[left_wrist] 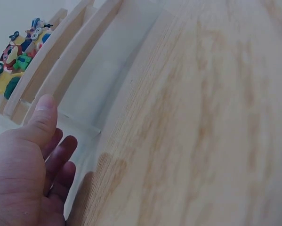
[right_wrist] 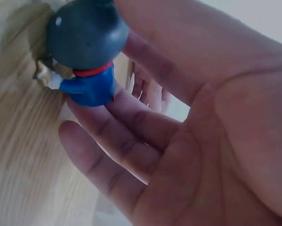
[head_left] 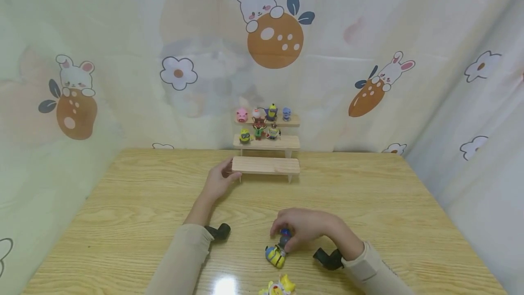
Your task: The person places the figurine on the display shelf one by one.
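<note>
My left hand [head_left: 217,181] holds the left end of the lowest step of a small wooden display shelf [head_left: 266,164]. In the left wrist view the thumb [left_wrist: 45,110] lies against the step's end, while some fingers hang below it. Low over the table, my right hand [head_left: 304,224] grips a toy figurine [right_wrist: 91,47] with a round dark grey head, red collar and blue body. Thumb and fingers are on either side of it. Just beside that hand, a yellow and blue minion figurine [head_left: 276,256] lies on the table.
Another yellow figurine [head_left: 279,286] lies at the near edge of the view. Several figurines, among them a pink pig [head_left: 242,114] and a fox [head_left: 259,127], stand on the shelf's upper two steps. A printed curtain [head_left: 204,104] hangs behind the table [head_left: 143,204].
</note>
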Available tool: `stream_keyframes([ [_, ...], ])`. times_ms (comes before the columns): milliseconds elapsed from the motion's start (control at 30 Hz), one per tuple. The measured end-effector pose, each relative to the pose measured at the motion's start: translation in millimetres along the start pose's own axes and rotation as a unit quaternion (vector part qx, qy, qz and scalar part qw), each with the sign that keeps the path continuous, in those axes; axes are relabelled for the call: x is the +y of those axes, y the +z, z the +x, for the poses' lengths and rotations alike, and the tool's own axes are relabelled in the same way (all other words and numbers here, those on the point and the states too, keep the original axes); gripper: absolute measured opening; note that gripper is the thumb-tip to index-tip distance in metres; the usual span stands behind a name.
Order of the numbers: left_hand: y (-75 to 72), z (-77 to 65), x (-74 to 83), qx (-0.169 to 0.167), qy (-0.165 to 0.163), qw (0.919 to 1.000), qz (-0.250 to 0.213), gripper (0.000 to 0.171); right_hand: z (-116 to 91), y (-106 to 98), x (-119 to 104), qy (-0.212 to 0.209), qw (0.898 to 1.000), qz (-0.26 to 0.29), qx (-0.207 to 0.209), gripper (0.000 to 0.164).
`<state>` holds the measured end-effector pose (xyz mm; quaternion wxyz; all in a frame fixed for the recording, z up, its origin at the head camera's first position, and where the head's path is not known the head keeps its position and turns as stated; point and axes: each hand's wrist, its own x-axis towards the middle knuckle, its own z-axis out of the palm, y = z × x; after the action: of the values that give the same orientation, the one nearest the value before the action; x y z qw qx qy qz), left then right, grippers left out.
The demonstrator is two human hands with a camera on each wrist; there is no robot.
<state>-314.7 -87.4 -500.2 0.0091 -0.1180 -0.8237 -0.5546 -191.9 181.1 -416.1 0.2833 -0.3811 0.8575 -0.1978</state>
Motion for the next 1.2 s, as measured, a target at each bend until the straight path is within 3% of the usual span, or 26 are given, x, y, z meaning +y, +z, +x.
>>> stream_keyframes([
  [233, 0.8, -0.3, 0.9, 0.002, 0.004, 1.0, 0.008, 0.07, 1, -1, 16, 0.032, 0.998, 0.006, 0.06, 0.034],
  [600, 0.9, -0.3, 1.8, 0.002, 0.001, 1.0, 0.009, 0.067, 7, -2, 34, 0.039, 0.986, -0.015, 0.164, 0.036],
  [800, 0.9, -1.0, 2.7, 0.004, 0.002, 1.0, 0.007, 0.065, 6, -3, 24, 0.098, 0.976, -0.034, 0.191, 0.052],
  [967, 0.8, -0.2, 2.0, 0.005, 0.009, 0.9999, 0.004, 0.066, 9, 4, 11, 0.146, 0.96, -0.1, 0.216, 0.071],
  [1100, 0.7, 0.8, 0.6, 0.005, 0.011, 0.9999, 0.005, 0.067, 13, 11, 8, 0.15, 0.95, -0.142, 0.236, 0.063],
  [1200, 0.7, 1.2, -0.1, 0.004, 0.012, 0.9999, 0.004, 0.067, 15, 14, 9, 0.148, 0.949, -0.146, 0.238, 0.054],
])
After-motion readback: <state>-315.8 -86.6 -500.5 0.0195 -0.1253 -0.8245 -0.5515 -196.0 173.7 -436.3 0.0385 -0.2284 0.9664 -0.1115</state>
